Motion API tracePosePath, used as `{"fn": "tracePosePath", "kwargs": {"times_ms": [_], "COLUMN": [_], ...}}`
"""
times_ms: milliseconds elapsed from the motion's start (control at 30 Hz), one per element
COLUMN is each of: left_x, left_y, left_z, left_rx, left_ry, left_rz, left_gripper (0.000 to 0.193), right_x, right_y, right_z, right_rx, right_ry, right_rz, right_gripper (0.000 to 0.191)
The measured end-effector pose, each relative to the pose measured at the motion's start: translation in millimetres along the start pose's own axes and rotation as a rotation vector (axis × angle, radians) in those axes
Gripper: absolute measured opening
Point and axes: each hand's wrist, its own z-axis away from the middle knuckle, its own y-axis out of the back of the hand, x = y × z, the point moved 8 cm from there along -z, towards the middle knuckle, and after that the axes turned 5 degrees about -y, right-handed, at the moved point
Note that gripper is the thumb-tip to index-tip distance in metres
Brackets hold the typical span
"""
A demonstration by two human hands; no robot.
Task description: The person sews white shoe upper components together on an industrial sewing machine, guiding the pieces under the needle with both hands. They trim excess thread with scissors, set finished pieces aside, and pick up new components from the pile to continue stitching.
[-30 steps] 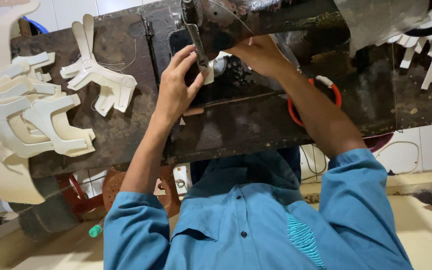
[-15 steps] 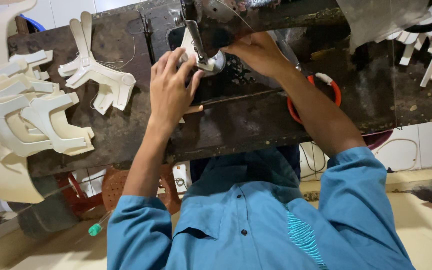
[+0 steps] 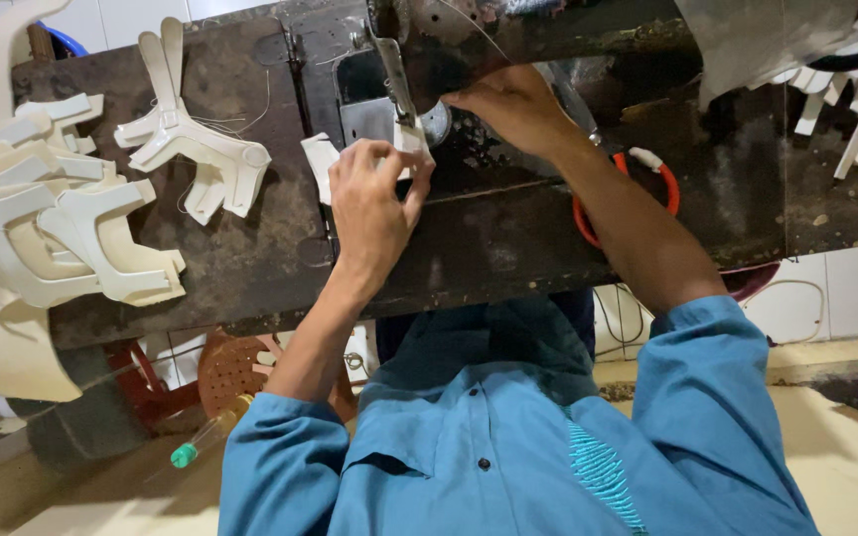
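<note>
Left hand [image 3: 374, 203] lies flat on the dark work surface [image 3: 250, 268], fingers pinching a small white cut piece [image 3: 322, 159] beside the sewing machine's needle area [image 3: 399, 89], a hold that keeps the piece flat and steady. Right hand [image 3: 513, 104] reaches behind the machine head; its grip is hidden, so its state cannot be told. Stacked white cut pieces [image 3: 42, 228] sit well apart at the left, with one stitched assembly [image 3: 191, 149] between stack and machine
</note>
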Motion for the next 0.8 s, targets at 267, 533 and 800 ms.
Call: {"fn": "tracePosePath", "kwargs": {"times_ms": [267, 533, 800], "left_x": [-16.2, -29.5, -49.6], "left_y": [-6.1, -16.1, -15.2], "left_z": [-11.7, -17.9, -32.2], "left_rx": [-0.004, -0.035, -0.122], "left_ry": [0.052, 0.082, 0.026], "left_rz": [0.075, 0.101, 0.224], "left_gripper": [0.045, 0.044, 0.042], "right_x": [-16.7, -5.4, -67.2], "right_y": [-4.1, -5.3, 5.1], "right_z": [4.1, 4.1, 32.1], "right_rx": [-0.073, -0.036, 0.003], "right_ry": [0.235, -0.015, 0.146], "right_rz": [-0.156, -0.046, 0.443], "right_gripper": [0.023, 0.027, 0.019]}}
